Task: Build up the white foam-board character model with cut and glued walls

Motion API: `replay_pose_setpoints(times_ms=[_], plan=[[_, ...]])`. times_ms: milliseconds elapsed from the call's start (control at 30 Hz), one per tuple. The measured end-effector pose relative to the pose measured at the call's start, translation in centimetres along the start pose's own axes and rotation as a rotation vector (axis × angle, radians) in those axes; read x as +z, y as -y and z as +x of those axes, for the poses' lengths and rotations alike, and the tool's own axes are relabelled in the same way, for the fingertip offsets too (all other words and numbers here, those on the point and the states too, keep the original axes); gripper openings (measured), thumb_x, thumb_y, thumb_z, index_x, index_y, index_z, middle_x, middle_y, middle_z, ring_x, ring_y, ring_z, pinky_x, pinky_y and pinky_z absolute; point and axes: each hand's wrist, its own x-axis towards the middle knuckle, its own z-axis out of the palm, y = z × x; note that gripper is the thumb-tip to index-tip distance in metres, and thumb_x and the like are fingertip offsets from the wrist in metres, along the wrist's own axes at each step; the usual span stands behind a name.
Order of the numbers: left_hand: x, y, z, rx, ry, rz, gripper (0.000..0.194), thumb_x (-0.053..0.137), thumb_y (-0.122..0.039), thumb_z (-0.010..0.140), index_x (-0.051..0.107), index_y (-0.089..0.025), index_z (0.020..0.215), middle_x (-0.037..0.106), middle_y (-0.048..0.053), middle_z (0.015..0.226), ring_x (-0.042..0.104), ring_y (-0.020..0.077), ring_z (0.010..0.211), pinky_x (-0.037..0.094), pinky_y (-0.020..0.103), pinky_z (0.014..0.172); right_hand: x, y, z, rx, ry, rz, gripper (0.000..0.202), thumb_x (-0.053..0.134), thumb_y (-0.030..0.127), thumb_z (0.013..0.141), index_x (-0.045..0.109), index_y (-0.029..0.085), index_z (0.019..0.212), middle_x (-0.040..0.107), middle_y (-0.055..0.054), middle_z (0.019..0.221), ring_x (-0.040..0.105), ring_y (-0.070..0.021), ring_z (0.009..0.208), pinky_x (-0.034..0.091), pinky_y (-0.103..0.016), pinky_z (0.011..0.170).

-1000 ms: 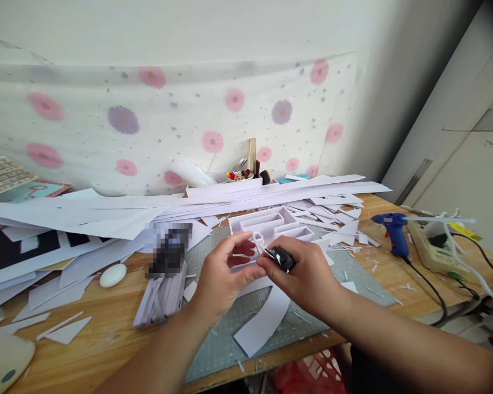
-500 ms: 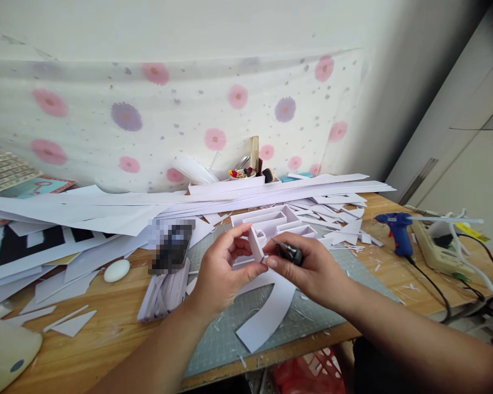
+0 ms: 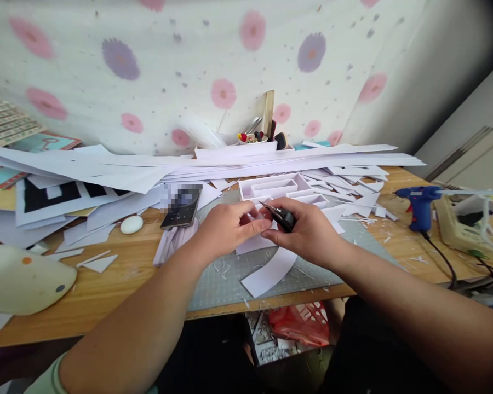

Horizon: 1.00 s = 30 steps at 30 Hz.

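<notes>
Above the cutting mat, your right fingers grip a craft knife, blade toward your curled left fingers. Their hold is unclear.

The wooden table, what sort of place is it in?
Probably a home craft corner: the wooden table bears a cutting mat, a blue glue gun and white offcuts.

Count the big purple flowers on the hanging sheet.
2. On the sheet, one purple flower is at the upper left; the second purple flower is right of centre. The picture's top edge may cut off others.
</notes>
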Motion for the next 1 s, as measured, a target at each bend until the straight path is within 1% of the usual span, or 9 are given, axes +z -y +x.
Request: replay_pose_setpoints(times_ms=[133, 233, 300, 400, 467, 533, 633, 767, 1000], plan=[[-1.0, 0.6, 0.0, 0.097, 0.146, 0.092, 0.043, 0.046, -0.056, 0.087, 0.07, -0.02, 0.086, 0.067, 0.001, 0.073, 0.06, 0.0167, 0.068, 0.038, 0.025, 0.061, 0.7, 0.0, 0.0, 0.03, 0.039, -0.073, 0.007, 0.063, 0.017, 0.076, 0.063, 0.016, 0.082, 0.06, 0.002, 0.07, 0.052, -0.0126, 0.062, 0.039, -0.021, 0.058], [-2.2, 1.5, 0.4, 0.166, 0.225, 0.059, 0.038, 0.049, -0.05, 0.087, 0.072, -0.02, 0.088, 0.066, 0.002, 0.078, 0.06, 0.0165, 0.073, 0.04, 0.024, 0.064, 1.2, 0.0, 0.0, 0.002, 0.066, -0.09, 0.004, 0.06, 0.012, 0.075, 0.062, 0.015, 0.076, 0.056, 0.003, 0.064, 0.048, -0.011, 0.058, 0.036, -0.02, 0.054], [-2.8, 2.3, 0.6, 0.141, 0.21, 0.022, 0.03, 0.052, -0.042, 0.086, 0.072, -0.021, 0.089, 0.067, 0.002, 0.084, 0.06, 0.0165, 0.078, 0.041, 0.024, 0.068, 1.7, -0.3, -0.1, -0.024, 0.075, -0.102, 0.006, 0.06, 0.009, 0.075, 0.062, 0.015, 0.076, 0.057, 0.003, 0.066, 0.049, -0.0112, 0.06, 0.036, -0.02, 0.056], [-3.2, 3.4, 1.0, 0.006, 0.113, 0.016, 0.022, 0.053, -0.033, 0.084, 0.07, -0.02, 0.086, 0.069, 0.0, 0.085, 0.06, 0.0166, 0.079, 0.041, 0.025, 0.069, 2.7, -0.7, -0.2, -0.072, 0.091, -0.184, 0.008, 0.06, 0.008, 0.077, 0.062, 0.016, 0.078, 0.059, 0.002, 0.071, 0.052, -0.0127, 0.064, 0.037, -0.021, 0.059], [-3.1, 4.0, 1.2, -0.064, 0.079, 0.031, 0.02, 0.053, -0.031, 0.081, 0.069, -0.02, 0.082, 0.068, 0.0, 0.082, 0.059, 0.0168, 0.076, 0.04, 0.026, 0.067, 3.5, -1.0, -0.2, -0.091, 0.105, -0.272, 0.01, 0.061, 0.007, 0.077, 0.063, 0.015, 0.081, 0.061, 0.0, 0.074, 0.054, -0.0144, 0.067, 0.038, -0.023, 0.062], [-3.0, 4.4, 1.4, -0.088, 0.104, 0.021, 0.018, 0.054, -0.029, 0.078, 0.069, -0.019, 0.078, 0.068, 0.0, 0.079, 0.058, 0.0166, 0.074, 0.039, 0.026, 0.065, 4.2, -1.1, -0.2, -0.088, 0.12, -0.343, 0.015, 0.062, 0.004, 0.076, 0.064, 0.015, 0.085, 0.062, -0.001, 0.077, 0.057, -0.016, 0.07, 0.039, -0.024, 0.063], [-2.8, 4.6, 1.5, -0.08, 0.191, -0.023, 0.017, 0.054, -0.027, 0.075, 0.069, -0.018, 0.074, 0.066, 0.0, 0.074, 0.056, 0.0155, 0.07, 0.038, 0.025, 0.062, 5.0, -1.4, -0.2, -0.072, 0.14, -0.422, 0.022, 0.063, 0.0, 0.072, 0.065, 0.017, 0.086, 0.063, -0.001, 0.079, 0.059, -0.017, 0.071, 0.04, -0.024, 0.063], [-2.7, 4.8, 1.7, -0.08, 0.301, -0.072, 0.017, 0.055, -0.028, 0.074, 0.068, -0.017, 0.069, 0.063, -0.001, 0.068, 0.055, 0.0142, 0.065, 0.036, 0.024, 0.059, 5.8, -1.8, -0.1, -0.094, 0.144, -0.478, 0.027, 0.068, 0.002, 0.07, 0.064, 0.018, 0.09, 0.064, 0.0, 0.083, 0.061, -0.0186, 0.074, 0.042, -0.025, 0.064], [-2.7, 5.1, 1.7, -0.07, 0.342, -0.16, 0.016, 0.057, -0.029, 0.073, 0.065, -0.017, 0.066, 0.06, -0.001, 0.063, 0.052, 0.013, 0.062, 0.037, 0.023, 0.058, 6.4, -1.7, 0.1, -0.106, 0.126, -0.487, 0.03, 0.07, 0.001, 0.067, 0.064, 0.019, 0.09, 0.064, 0.0, 0.084, 0.062, -0.0198, 0.075, 0.042, -0.025, 0.063]])
